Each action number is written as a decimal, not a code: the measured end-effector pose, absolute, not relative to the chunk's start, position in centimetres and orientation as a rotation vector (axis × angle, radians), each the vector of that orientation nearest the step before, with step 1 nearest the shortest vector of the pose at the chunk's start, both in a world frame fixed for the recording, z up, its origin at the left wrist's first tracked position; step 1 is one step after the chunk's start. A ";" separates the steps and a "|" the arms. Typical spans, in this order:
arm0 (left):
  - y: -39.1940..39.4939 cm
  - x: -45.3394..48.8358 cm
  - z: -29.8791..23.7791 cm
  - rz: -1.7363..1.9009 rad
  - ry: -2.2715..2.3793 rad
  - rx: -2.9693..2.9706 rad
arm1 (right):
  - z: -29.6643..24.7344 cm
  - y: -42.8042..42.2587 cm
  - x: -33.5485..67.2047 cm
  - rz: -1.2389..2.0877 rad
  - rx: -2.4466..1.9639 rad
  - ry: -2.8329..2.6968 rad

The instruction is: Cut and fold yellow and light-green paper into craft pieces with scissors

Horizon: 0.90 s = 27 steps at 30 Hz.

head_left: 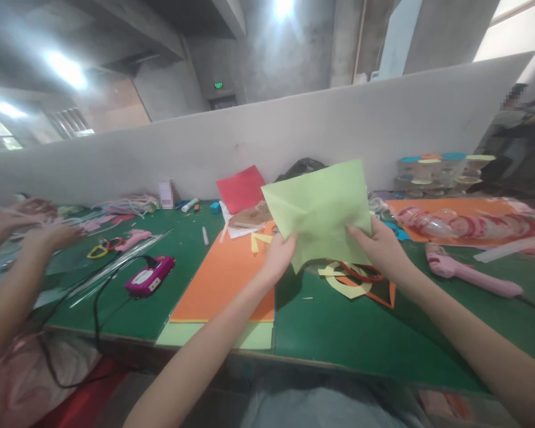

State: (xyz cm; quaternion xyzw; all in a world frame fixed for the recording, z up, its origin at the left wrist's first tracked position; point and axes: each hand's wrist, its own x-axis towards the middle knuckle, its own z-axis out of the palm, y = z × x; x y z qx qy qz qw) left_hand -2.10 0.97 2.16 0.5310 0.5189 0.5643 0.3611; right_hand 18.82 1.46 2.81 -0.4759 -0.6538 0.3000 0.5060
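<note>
1. Bare forearms (218, 333) lie nearest, reaching in from the lower edge over the green table (334, 339).
2. Left hand (280, 257): thumb and fingers pinch the light green sheet (314, 199) near its lower left edge; the fingers behind the paper are mostly hidden.
3. Right hand (380, 245): pinches the same sheet toward its lower right, thumb flat on the near face; how the fingers spread behind, I cannot tell.
4. That sheet spans the gap between both hands, raised off the table, its longer side running left to right and rising rightward; neither hand is clearly nearer to it.
5. Below it, an orange sheet (223, 279) lies left, a pale yellow cut-out (351, 292) right.
6. Beyond, a red sheet (241, 189) leans before the white wall (182, 148).
</note>
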 end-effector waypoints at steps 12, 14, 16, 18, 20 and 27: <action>2.3 -4.8 1.9 1.591 1.506 1.349 | 0.0 3.9 21.0 0.131 -1.764 -2.128; 2.4 -5.1 1.8 1.607 1.521 1.343 | -0.1 3.6 21.1 0.089 -1.858 -2.333; 2.5 -5.3 1.7 1.622 1.518 1.335 | -0.1 3.3 21.1 0.033 -1.886 -2.460; 2.6 -5.5 1.6 1.641 1.510 1.323 | 0.0 3.2 21.1 -0.002 -1.873 -2.505; 2.7 -5.5 1.5 1.662 1.517 1.313 | 0.0 3.2 21.1 0.012 -1.856 -2.523; 3.0 -6.0 1.8 1.710 1.493 1.292 | 0.3 2.6 20.5 0.052 -1.920 -2.429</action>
